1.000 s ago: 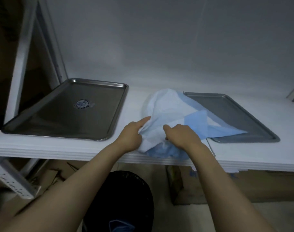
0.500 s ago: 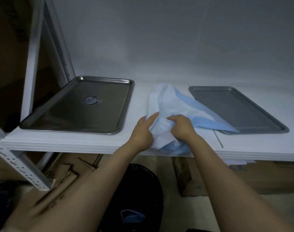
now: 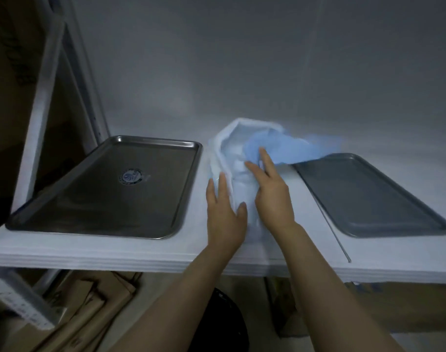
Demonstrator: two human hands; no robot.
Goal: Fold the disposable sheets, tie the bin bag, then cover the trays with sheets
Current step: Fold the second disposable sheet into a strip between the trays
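Spanning the whole view, the long white laminate shelf [image 3: 140, 252] carries everything that matters. Toward the shelf's left end lies a shiny rectangular steel tray [image 3: 72, 212] with a round sticker in its middle. Toward its right end lies a flat dark-grey metal tray [image 3: 369, 204], and both trays are uncovered. Under the shelf's front edge, below the arms, sits a black bin bag [image 3: 227, 323] whose mouth is hidden, with flattened brown cardboard [image 3: 89, 306] under the shelf's left part. At the shelf's middle, between the trays, is the crumpled blue-and-white disposable sheet [image 3: 232, 148] — one blue flap is lifted and blurred, reaching over the grey tray's far corner. The left hand [image 3: 223, 219] presses flat against the bundle's near left side, fingers straight and thumb spread, gripping nothing. The right hand [image 3: 272, 196] rests on top with fingers stretched out, likewise clasping nothing. A thin metal rod [image 3: 333, 224] lies on the shelf beside the grey tray's left rim, its near end close to the shelf's front edge. Folding looks unfinished. The likely trouble is that the flimsy sheet, pressed rather than pinched, slides or springs open, or that a sweeping hand knocks the rod off the front edge. Counted: one shelf, two trays, one bag, one sheet bundle — whether it holds more than one sheet I cannot tell — two hands, one rod.
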